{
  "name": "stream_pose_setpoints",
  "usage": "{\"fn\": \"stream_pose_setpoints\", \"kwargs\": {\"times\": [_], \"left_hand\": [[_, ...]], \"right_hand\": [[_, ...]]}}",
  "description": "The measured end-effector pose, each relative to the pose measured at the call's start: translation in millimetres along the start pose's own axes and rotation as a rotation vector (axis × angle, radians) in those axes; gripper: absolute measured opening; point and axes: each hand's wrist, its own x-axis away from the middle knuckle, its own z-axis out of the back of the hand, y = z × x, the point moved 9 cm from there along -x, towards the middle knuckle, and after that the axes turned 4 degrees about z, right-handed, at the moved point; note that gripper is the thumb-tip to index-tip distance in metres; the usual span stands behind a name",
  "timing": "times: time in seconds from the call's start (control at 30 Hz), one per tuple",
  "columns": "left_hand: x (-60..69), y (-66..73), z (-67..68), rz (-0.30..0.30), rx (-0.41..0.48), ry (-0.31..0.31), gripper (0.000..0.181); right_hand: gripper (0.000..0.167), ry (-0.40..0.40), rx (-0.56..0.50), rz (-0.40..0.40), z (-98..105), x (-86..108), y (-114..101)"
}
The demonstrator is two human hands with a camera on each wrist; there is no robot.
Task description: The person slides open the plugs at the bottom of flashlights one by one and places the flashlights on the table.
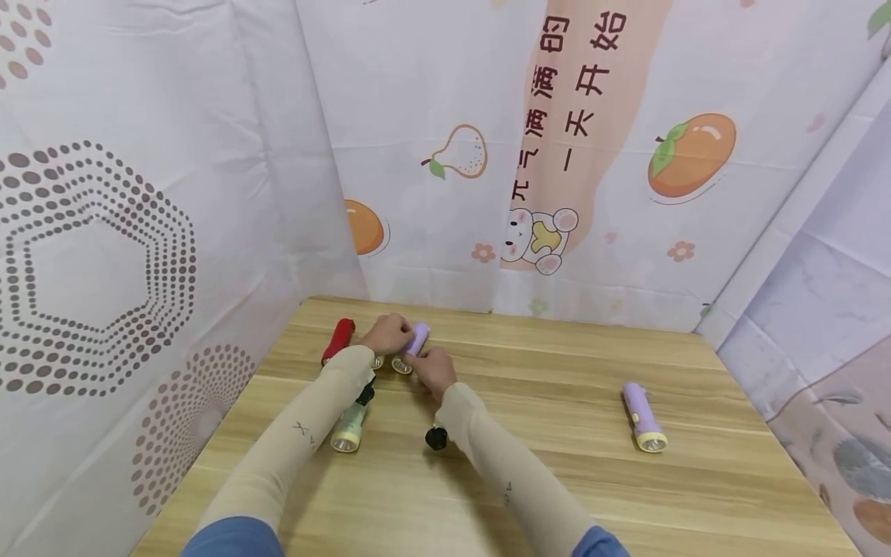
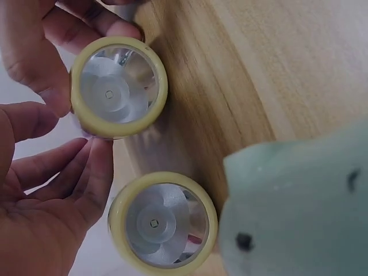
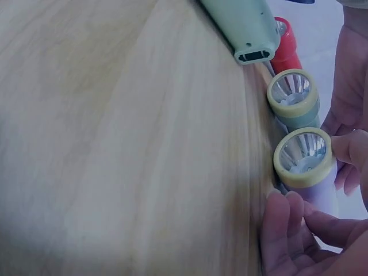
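On the wooden table (image 1: 543, 394), left fingers (image 1: 402, 327) and right fingers (image 1: 423, 362) clamped on one purple flashlight (image 1: 420, 336).

Printed cloth (image 1: 418, 77) behind wooden table (image 1: 536, 387)

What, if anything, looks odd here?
Only the lone purple flashlight at right: it lies apart from the red flashlight, green flashlights and held purple flashlight. No spill or damage shows.

Right of centre, a hand could cross the table (image 1: 543, 387) up to the lone flashlight (image 1: 641, 411); left of centre, the left hand (image 1: 387, 335), right hand (image 1: 435, 371), purple flashlight (image 1: 419, 337), red flashlight (image 1: 341, 337) and green flashlight (image 1: 351, 419) block the way.
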Motion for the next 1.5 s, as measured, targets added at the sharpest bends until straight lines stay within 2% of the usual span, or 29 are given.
{"fn": "stream_pose_setpoints", "kwargs": {"times": [0.17, 0.27, 0.43, 0.63, 0.77, 0.97, 1.13, 1.27, 1.5], "left_hand": [[2.0, -0.6, 3.7, 0.003, 0.003, 0.028, 0.022], [2.3, -1.9, 7.6, 0.003, 0.035, 0.049, 0.026], [3.2, -4.5, 14.8, 0.007, 0.11, 0.089, 0.034], [8.7, -2.9, 19.2, 0.013, 0.174, 0.123, 0.042], [12.0, -2.6, 20.0, 0.023, 0.196, 0.134, 0.041], [11.4, -12.7, 21.3, 0.077, 0.225, 0.143, 0.041], [15.6, -13.9, 25.0, 0.112, 0.283, 0.155, 0.046], [16.8, -12.4, 25.8, 0.116, 0.321, 0.156, 0.044], [17.4, -11.5, 21.8, 0.093, 0.323, 0.147, 0.04]], "right_hand": [[0.028, -0.008, -0.062, -0.025, -3, 1.2, 2], [0.021, -0.025, -0.125, -0.034, -5, 1.8, 4], [0.019, -0.064, -0.194, -0.022, -8, 1.1, 3], [0.017, -0.104, -0.173, 0.034, -11, 2.0, -2], [0.019, -0.123, -0.149, 0.04, -11, 6.2, -4], [0.028, -0.14, -0.128, 0.045, -11, 10.5, -5], [0.038, -0.144, -0.119, 0.024, -9, 8.8, -2], [0.042, -0.133, -0.129, 0.015, -7, 6.7, 0], [0.033, -0.174, -0.15, 0.053, -2, 11.1, 1]]}}
